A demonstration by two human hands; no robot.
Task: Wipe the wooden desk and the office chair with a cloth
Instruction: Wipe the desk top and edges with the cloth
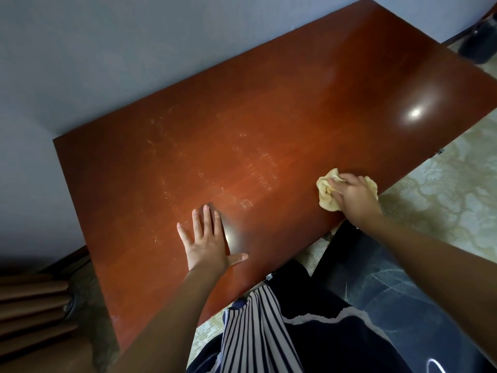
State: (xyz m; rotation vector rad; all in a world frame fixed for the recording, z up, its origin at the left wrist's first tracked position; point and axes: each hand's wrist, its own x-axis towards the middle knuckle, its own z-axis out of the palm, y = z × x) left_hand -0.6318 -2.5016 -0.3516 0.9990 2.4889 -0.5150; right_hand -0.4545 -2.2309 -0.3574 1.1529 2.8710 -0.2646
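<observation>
— right hand (355, 195)?
— Clamped on crumpled pale-yellow cloth (326, 195), pressed to glossy, scuffed red-brown wooden desk (269, 103) near its front edge.
— left hand (207, 243)?
— Splayed flat on desk, gripped nothing.

I log the desk (269, 117) as glossy red-brown wood, with faint pale scuff marks across its middle and one white glare spot toward 2 o'clock. On it at 3 o'clock, the cloth (326, 193): plain pale yellow-cream. At 11 o'clock, the wall (107, 49): flat grey-blue. From 3 to 4 o'clock, the floor (443, 189): pale beige-green, cloudy mottled pattern. At 6 o'clock, a shirt (252, 332): thin black and white stripes. At 5 o'clock, the chair (355, 254) reads black to me. At 8 o'clock, slats (32, 305): plain brown.
</observation>
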